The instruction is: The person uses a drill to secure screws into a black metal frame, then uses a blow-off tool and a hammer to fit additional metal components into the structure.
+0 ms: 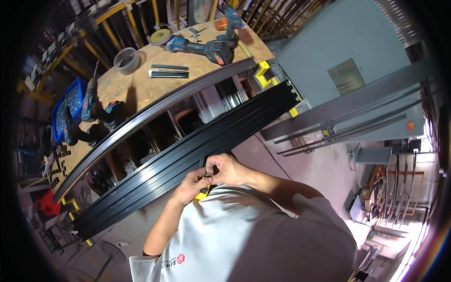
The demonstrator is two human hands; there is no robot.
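The head view shows the person's two hands together in front of the pale shirt (268, 225), at the near side of long black bars (157, 177). The left hand (189, 189) has its fingers closed on a yellow-and-black object (202, 192), perhaps a tape measure, which lies under those fingers, close to the shirt. The right hand (226, 170) comes in from the right, its fingertips meeting the left's; whether they pinch anything cannot be told. The left is thus the nearer hand to the object. Its long axis is too covered to tell.

The bars' long axis runs from near left to far right, and the hands sit near the middle of that length. They overlap the near edge in view, but contact is unclear. Farther off, a dark rail (123, 135) runs roughly alongside, before the wooden bench (155, 92).
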